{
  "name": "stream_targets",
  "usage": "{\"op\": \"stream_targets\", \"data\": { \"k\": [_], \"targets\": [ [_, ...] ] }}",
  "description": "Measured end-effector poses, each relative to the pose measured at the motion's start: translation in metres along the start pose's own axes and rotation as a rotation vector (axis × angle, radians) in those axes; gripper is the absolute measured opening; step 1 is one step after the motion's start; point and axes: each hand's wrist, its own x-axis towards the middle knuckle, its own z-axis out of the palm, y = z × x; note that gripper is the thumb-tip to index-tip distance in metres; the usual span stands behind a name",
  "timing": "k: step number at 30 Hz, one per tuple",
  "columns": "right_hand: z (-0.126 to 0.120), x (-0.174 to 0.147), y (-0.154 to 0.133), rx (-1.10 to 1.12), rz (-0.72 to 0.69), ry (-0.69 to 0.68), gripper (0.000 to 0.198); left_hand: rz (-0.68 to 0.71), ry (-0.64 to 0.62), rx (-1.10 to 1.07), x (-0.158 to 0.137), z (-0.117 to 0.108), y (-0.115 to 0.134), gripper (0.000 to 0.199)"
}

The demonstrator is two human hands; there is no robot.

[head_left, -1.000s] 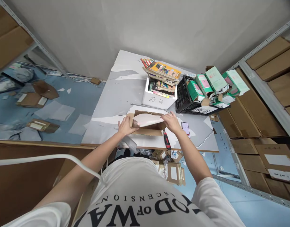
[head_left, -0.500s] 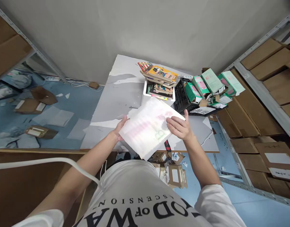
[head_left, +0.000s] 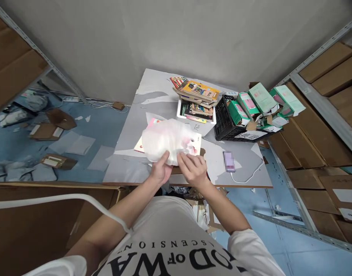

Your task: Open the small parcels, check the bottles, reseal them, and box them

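Observation:
A translucent white plastic bag (head_left: pixel 164 140) is spread over a book with a pale, red-marked cover (head_left: pixel 197 141). I cannot tell whether that book is inside the bag or under it. Another book with a pink and cream cover (head_left: pixel 139 145) pokes out at the left. My left hand (head_left: pixel 161 168) pinches the bag's near edge between thumb and fingers. Close by on the right, my right hand (head_left: pixel 192 168) has its fingers bent over the same edge, gripping the film. Part of a brown cardboard piece (head_left: pixel 176 170) shows beneath the hands.
Behind the bag stands a white box (head_left: pixel 203 128) heaped with books (head_left: pixel 197 92). To its right, a black crate (head_left: pixel 221 119) holds green and white boxes (head_left: pixel 262 97). A lilac phone (head_left: pixel 229 161) with a white cable lies at the right. Cartons fill the shelves (head_left: pixel 305 92).
The bag has gone from being held up flat between spread hands to lying crumpled over the table. My hands have come closer together at its near edge. The phone and books now show.

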Motion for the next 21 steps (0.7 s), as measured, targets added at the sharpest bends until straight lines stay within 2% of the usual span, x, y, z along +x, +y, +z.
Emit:
{"op": "stream_targets", "data": {
  "k": [2, 4, 5, 7, 10, 11, 13, 16, 18, 21],
  "targets": [
    [0.0, 0.002, -0.015, 0.179, 0.054, -0.14, 0.032, 0.029, 0.146, 0.12, 0.008, -0.008, 0.004, 0.055],
    [-0.003, 0.002, -0.022, 0.337, 0.074, -0.246, 0.035, 0.091, 0.196, 0.232, 0.016, -0.018, 0.012, 0.052],
    [-0.006, 0.002, -0.022, 0.39, 0.083, -0.253, 0.039, 0.121, 0.185, 0.276, 0.02, -0.023, 0.017, 0.053],
    [-0.011, -0.002, -0.015, 0.431, 0.172, -0.151, 0.049, 0.136, 0.128, 0.336, 0.028, -0.033, 0.029, 0.06],
    [-0.013, -0.012, 0.002, 0.484, 0.558, 0.105, 0.053, 0.071, 0.092, 0.371, 0.037, -0.045, 0.043, 0.069],
    [-0.011, -0.016, 0.007, 0.585, 0.702, 0.134, 0.054, 0.052, 0.093, 0.375, 0.04, -0.048, 0.045, 0.07],
    [-0.005, -0.022, 0.012, 0.912, 0.929, 0.098, 0.052, 0.029, 0.085, 0.384, 0.043, -0.051, 0.045, 0.071],
    [0.007, -0.029, 0.008, 1.348, 1.13, -0.013, 0.042, 0.038, 0.047, 0.412, 0.046, -0.053, 0.038, 0.072],
    [0.014, -0.033, 0.002, 1.454, 1.234, -0.039, 0.041, 0.063, 0.044, 0.448, 0.048, -0.054, 0.032, 0.071],
    [0.021, -0.04, -0.005, 1.489, 1.333, -0.018, 0.044, 0.113, 0.073, 0.508, 0.051, -0.057, 0.025, 0.066]
  ]
}}
